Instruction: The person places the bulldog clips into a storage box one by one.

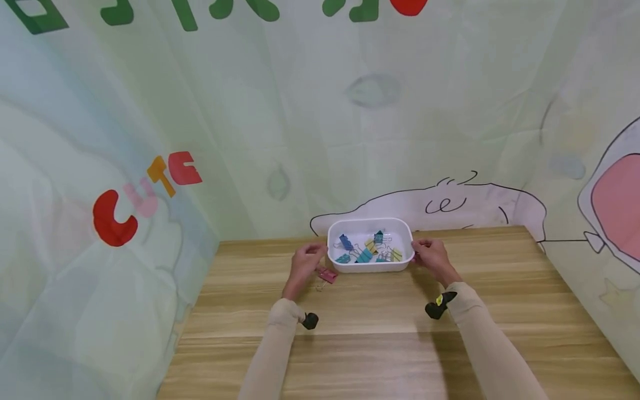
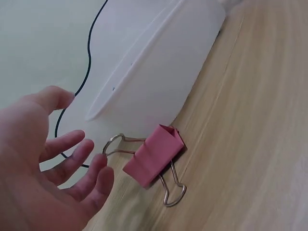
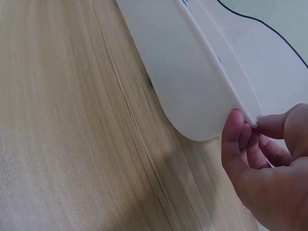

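Note:
A white plastic tray (image 1: pixel 370 267) stands near the table's back edge with several blue, teal and yellow binder clips (image 1: pixel 366 255) in it. My right hand (image 1: pixel 432 256) pinches the rim at its right end; in the right wrist view thumb and fingers (image 3: pixel 233 137) close on the corner. At the other end, my left hand (image 1: pixel 304 264) is beside the tray, its fingers loosely bent and holding nothing. A pink binder clip (image 2: pixel 154 155) lies on the wood by the tray's front left corner. One of its wire handles reaches right up to the left fingertips (image 2: pixel 99 161).
The wooden table (image 1: pixel 370 355) runs up to a pale printed curtain (image 1: pixel 280 111), which hangs right behind the tray. A black wrist camera (image 1: pixel 310 320) is strapped by the left sleeve and another camera (image 1: pixel 436 309) by the right.

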{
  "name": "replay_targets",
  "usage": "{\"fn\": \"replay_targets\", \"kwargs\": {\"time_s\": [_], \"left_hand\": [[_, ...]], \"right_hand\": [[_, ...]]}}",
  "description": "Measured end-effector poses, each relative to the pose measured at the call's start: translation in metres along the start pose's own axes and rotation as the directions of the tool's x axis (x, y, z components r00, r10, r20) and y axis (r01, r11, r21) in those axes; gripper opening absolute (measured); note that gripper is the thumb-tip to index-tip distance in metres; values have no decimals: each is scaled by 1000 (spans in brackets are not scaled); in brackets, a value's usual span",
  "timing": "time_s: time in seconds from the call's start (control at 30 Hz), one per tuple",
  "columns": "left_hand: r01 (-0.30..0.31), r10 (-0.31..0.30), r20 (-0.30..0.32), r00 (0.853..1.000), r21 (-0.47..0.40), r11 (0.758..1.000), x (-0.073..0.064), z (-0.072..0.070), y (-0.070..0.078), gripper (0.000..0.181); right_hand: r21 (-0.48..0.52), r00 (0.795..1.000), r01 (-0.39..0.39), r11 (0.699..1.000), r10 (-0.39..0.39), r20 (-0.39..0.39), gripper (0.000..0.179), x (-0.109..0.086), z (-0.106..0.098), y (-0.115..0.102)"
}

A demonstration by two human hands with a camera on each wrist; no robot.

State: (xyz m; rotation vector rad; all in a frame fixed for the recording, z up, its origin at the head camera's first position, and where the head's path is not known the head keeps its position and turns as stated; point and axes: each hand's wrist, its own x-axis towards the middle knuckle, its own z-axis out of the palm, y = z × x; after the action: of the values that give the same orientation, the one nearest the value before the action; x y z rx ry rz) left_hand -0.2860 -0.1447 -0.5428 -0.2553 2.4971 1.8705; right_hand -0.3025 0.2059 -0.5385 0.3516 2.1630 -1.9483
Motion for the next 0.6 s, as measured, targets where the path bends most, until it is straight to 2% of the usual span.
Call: {"fn": "replay_targets", "kwargs": {"time_s": [0.13,0.23,0.3,0.37,0.47,0.6], "left_hand": [[-38,38,4,999,127,991,-6,-3,-2,45],[-90,83,38,996,221,971,-12,-5,-5,49],[-134,116,75,990,300,945,-16,-6,-9,53],[-167,133,114,984,385,908,-19,-6,-14,58],[-193,126,165,978,491,850,-24,-5,-22,64],[-197,110,187,976,556,808,-28,-1,-29,66]], "right_hand": [[-9,1000,-5,1000,5,-3,40,1,-1,1],[-16,1000,-5,1000,5,-10,39,2,-1,3],[-20,1000,-4,1000,4,-13,39,2,-2,3],[-17,1000,-8,1000,8,-19,38,3,-1,3],[-21,1000,-11,1000,11,-19,38,2,-1,2],[-23,1000,-11,1000,11,-16,38,2,0,1]]}}
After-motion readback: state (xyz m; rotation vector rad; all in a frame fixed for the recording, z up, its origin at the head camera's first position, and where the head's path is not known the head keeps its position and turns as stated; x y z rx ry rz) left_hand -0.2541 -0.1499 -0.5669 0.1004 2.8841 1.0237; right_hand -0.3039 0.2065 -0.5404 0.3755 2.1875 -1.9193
